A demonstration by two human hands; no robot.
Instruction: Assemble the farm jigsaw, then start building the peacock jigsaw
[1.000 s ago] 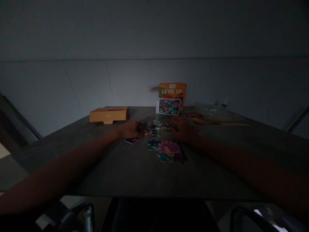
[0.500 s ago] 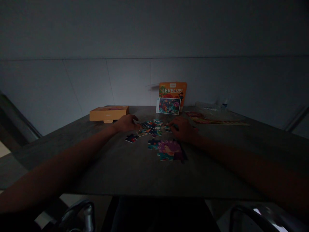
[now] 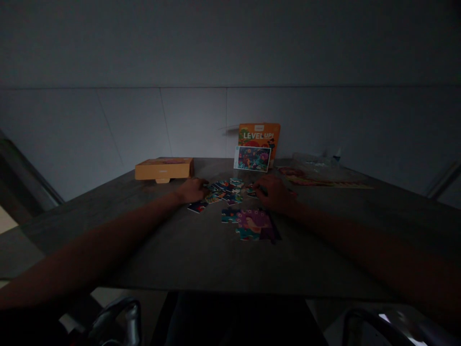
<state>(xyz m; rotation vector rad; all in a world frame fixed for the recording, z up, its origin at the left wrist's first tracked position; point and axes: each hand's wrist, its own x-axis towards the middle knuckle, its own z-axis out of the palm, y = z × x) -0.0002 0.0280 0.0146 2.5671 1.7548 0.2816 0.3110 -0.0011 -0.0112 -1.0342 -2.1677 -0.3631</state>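
Observation:
My left hand rests at the left edge of a loose pile of jigsaw pieces, its fingers bent and apart at the pile's edge. Poor light hides whether a piece lies under them. On the pile's right side, my right hand arches over the table, thumb apart from the fingers, fingertips at a dark puzzle piece. Nearer to me lies a joined section of puzzle, mostly purple and teal. One separate dark piece with red lies just below my left hand.
An orange box sits at the back left. A small puzzle picture card leans against an orange "LEVEL UP!" board. At the back right are a printed sheet and clear plastic packaging. The table's front edge is close to me.
My left hand has moved slightly right and down, onto the pile's left edge, with its fingers more bent. My right hand stays nearly where it was. The view has shifted a little.

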